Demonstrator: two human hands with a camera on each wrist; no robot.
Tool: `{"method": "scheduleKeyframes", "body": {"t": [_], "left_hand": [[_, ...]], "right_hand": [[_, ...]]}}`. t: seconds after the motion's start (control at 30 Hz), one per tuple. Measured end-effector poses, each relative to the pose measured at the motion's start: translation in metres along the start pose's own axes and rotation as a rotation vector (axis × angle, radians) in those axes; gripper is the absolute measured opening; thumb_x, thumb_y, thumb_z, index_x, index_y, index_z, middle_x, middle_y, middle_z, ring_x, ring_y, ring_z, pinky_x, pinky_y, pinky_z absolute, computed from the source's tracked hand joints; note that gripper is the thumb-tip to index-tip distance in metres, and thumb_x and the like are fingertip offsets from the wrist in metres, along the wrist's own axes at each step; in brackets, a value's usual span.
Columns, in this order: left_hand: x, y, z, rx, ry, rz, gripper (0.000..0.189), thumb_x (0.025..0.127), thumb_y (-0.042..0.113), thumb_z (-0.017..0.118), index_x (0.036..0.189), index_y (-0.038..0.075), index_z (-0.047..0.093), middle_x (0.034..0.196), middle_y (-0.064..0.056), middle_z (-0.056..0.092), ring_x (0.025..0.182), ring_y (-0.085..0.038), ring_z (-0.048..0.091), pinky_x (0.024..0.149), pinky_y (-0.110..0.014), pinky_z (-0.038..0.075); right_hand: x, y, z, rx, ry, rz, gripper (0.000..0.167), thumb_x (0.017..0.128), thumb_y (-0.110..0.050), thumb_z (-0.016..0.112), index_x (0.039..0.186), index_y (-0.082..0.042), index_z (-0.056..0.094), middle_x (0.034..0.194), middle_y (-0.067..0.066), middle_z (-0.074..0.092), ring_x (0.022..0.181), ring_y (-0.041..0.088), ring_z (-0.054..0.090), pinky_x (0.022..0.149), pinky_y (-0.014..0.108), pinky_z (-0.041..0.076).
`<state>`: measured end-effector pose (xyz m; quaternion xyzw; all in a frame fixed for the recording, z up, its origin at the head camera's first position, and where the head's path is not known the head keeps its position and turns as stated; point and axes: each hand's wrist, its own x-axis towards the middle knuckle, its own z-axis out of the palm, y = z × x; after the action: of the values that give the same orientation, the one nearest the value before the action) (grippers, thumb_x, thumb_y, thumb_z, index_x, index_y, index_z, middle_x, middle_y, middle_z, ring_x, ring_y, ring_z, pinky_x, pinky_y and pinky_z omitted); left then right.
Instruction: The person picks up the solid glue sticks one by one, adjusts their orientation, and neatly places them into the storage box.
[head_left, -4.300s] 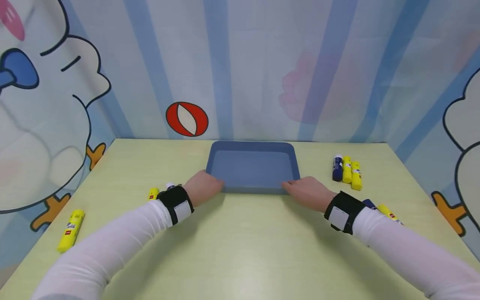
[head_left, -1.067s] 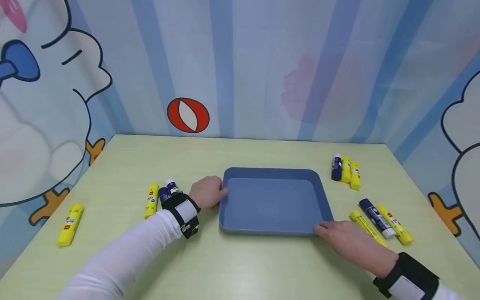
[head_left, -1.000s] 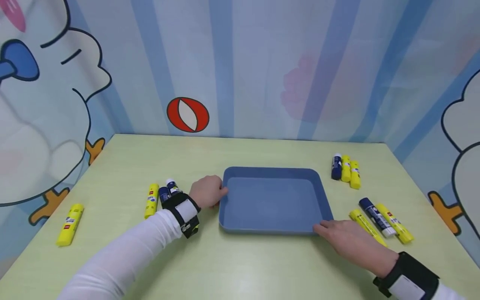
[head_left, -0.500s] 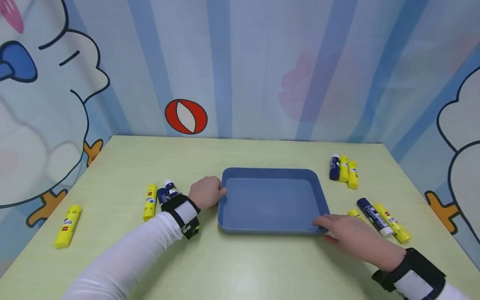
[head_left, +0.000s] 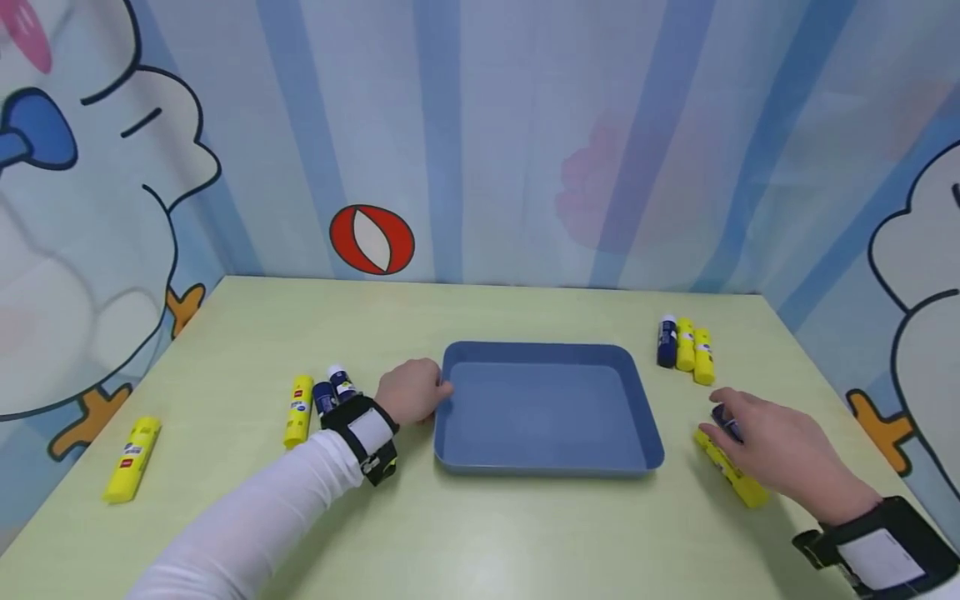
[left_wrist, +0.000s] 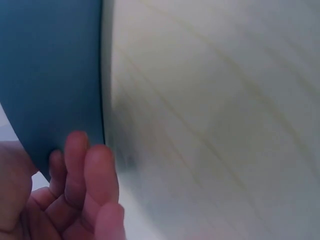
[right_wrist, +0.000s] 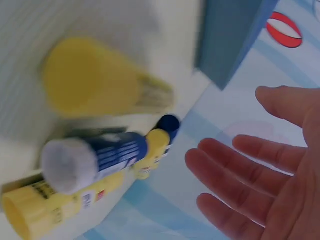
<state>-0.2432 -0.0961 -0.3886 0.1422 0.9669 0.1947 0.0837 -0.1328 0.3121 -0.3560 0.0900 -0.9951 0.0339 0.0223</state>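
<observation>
A blue-grey rectangular tray (head_left: 547,408) lies in the middle of the table. My left hand (head_left: 408,392) grips its left side, thumb at the rim; the left wrist view shows curled fingers (left_wrist: 100,172) against the outer wall. My right hand (head_left: 783,446) is off to the tray's right, above a group of glue sticks, its fingers loosely spread and holding nothing. Under it show a yellow glue stick (head_left: 738,482) and part of a navy one (head_left: 724,423). The right wrist view shows another yellow glue stick (right_wrist: 60,205) beside the navy one, hidden by the hand in the head view.
At the back right lie a navy glue stick (head_left: 667,342) and two yellow ones (head_left: 694,354). Left of the tray are a yellow glue stick (head_left: 299,410) and two navy ones (head_left: 340,382), partly behind my wrist. One yellow glue stick (head_left: 132,460) lies far left.
The tray has come from the table's back edge toward me, drawn by both hands. My right hand has since let go of its front right corner and moved right, over the glue sticks.
</observation>
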Motion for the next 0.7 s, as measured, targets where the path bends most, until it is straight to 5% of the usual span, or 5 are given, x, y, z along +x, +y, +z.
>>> {"method": "scheduleKeyframes", "body": {"t": [0.3, 0.7], "left_hand": [[0.001, 0.0, 0.001, 0.0, 0.006, 0.007, 0.042, 0.095, 0.02, 0.054, 0.054, 0.011, 0.054, 0.043, 0.003, 0.051, 0.041, -0.014, 0.052, 0.041, -0.027, 0.032], [0.0, 0.0, 0.001, 0.001, -0.002, 0.005, 0.042, 0.095, 0.021, 0.054, 0.054, 0.011, 0.054, 0.042, 0.004, 0.05, 0.042, -0.014, 0.051, 0.042, -0.026, 0.032]], "right_hand": [[0.001, 0.01, 0.015, 0.012, -0.188, 0.153, 0.052, 0.091, -0.038, 0.066, 0.105, 0.01, 0.054, 0.058, 0.003, 0.044, 0.047, 0.016, 0.044, 0.046, 0.029, 0.034], [0.007, 0.011, 0.028, -0.029, -0.193, 0.104, 0.036, 0.09, -0.033, 0.067, 0.084, 0.0, 0.055, 0.058, 0.003, 0.042, 0.047, 0.015, 0.043, 0.046, 0.027, 0.032]]}}
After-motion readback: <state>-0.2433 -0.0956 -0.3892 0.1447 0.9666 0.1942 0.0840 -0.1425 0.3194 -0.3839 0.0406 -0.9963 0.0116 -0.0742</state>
